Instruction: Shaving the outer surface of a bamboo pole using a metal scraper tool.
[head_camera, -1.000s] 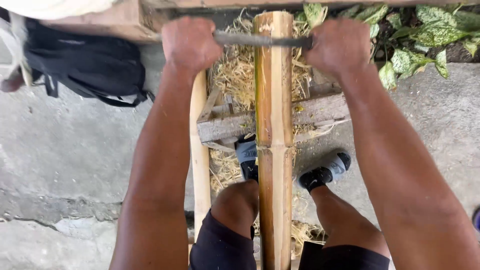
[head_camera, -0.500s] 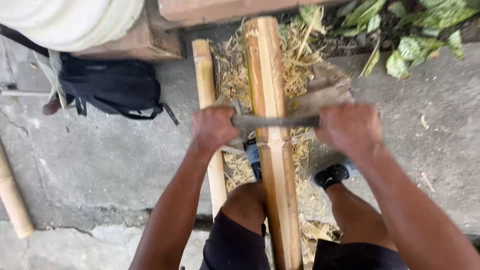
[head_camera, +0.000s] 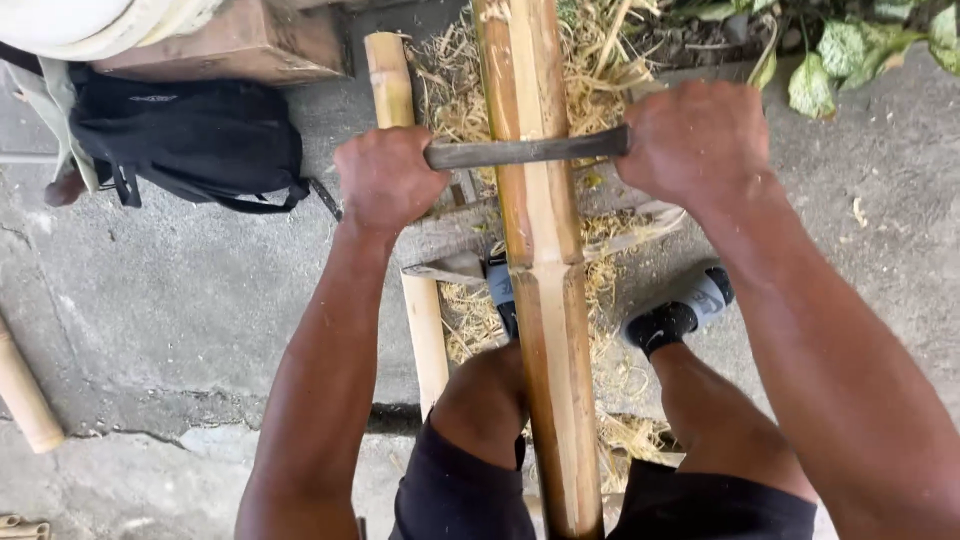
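- Grey concrete floor (head_camera: 180, 300), straw shavings (head_camera: 455, 90) strewn at the far end.
- Yellow-brown bamboo pole (head_camera: 545, 300), with pale shaved streaks, runs from between the knees to the far edge.
- Left hand (head_camera: 388, 180) and right hand (head_camera: 690, 140) are each closed tightly on an end of a dark blade (head_camera: 525, 150) lying across the pole.
- Black backpack (head_camera: 190, 140) far left.

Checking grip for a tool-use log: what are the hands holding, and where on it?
A dark drawknife blade lying across the bamboo pole: left hand and right hand grip its two ends.

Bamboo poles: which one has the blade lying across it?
The thick middle pole between the knees; both hands press the blade across it. The thinner pole beside it lies untouched.
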